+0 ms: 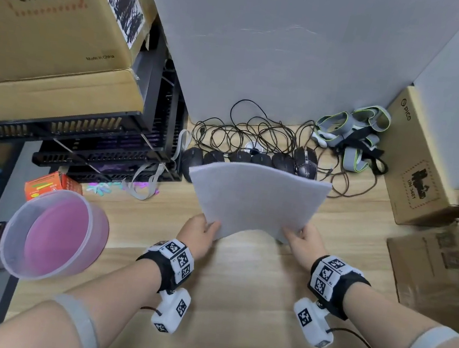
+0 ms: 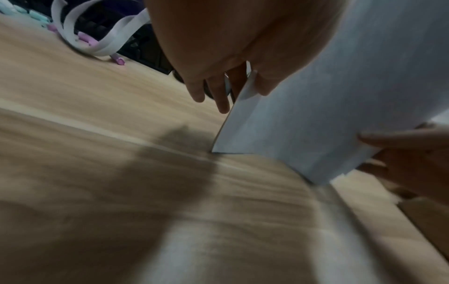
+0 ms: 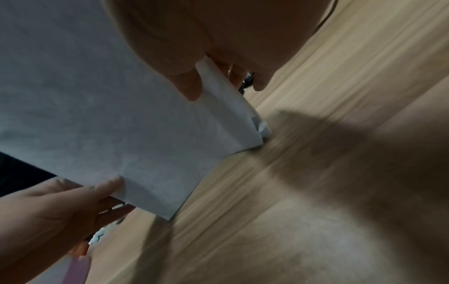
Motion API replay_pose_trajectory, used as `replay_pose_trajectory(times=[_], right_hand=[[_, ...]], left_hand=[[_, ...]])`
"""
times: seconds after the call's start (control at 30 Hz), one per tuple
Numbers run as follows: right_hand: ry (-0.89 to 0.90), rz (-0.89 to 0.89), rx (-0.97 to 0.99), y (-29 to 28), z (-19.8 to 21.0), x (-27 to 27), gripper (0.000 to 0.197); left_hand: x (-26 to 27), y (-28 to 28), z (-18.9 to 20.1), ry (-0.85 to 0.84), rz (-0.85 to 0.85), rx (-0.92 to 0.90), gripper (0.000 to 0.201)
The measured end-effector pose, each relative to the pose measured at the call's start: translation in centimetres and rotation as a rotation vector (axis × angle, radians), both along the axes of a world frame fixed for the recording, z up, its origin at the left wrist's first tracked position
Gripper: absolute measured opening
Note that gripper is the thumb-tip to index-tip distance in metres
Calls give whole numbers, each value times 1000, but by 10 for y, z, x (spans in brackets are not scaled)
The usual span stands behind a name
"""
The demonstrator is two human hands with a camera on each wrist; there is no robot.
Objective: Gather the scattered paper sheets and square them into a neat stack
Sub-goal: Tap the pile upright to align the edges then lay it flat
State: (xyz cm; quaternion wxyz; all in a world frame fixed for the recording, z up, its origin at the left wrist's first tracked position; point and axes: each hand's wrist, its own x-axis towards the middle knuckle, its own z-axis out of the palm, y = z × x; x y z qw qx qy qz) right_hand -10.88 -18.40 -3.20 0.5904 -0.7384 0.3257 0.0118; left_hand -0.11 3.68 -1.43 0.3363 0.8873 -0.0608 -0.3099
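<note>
A stack of white paper sheets (image 1: 254, 201) is held upright over the middle of the wooden table (image 1: 235, 292), bowed between both hands. My left hand (image 1: 202, 233) pinches its lower left edge, thumb on the near face. My right hand (image 1: 299, 242) pinches the lower right edge the same way. In the left wrist view the paper stack (image 2: 328, 115) has its bottom corner touching the table (image 2: 121, 173), with my left hand (image 2: 243, 86) on the side edge. In the right wrist view the sheets (image 3: 97, 115) show slightly uneven corners under my right hand (image 3: 201, 84).
Several black computer mice (image 1: 254, 159) with tangled cables lie just behind the paper. A translucent pink tub (image 1: 57, 235) stands at the left edge. Black trays (image 1: 102, 150) and cardboard boxes (image 1: 417, 170) flank the table; grey straps (image 1: 352, 132) lie at the back right.
</note>
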Motion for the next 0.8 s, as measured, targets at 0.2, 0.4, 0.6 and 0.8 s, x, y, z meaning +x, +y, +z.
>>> replay_pose_trajectory(times=[0.2, 0.4, 0.6, 0.8], right_hand=[[31, 15, -7, -7, 4, -1, 15], [88, -1, 79, -12, 18, -6, 19], [198, -62, 249, -5, 1, -26, 25], [308, -17, 246, -6, -17, -40, 40]], left_hand=[[0, 3, -1, 5, -29, -10, 36], [6, 0, 14, 220, -14, -177, 24], [-12, 9, 11, 939, 139, -282, 37], [-27, 8, -4, 1035, 12, -131, 43]])
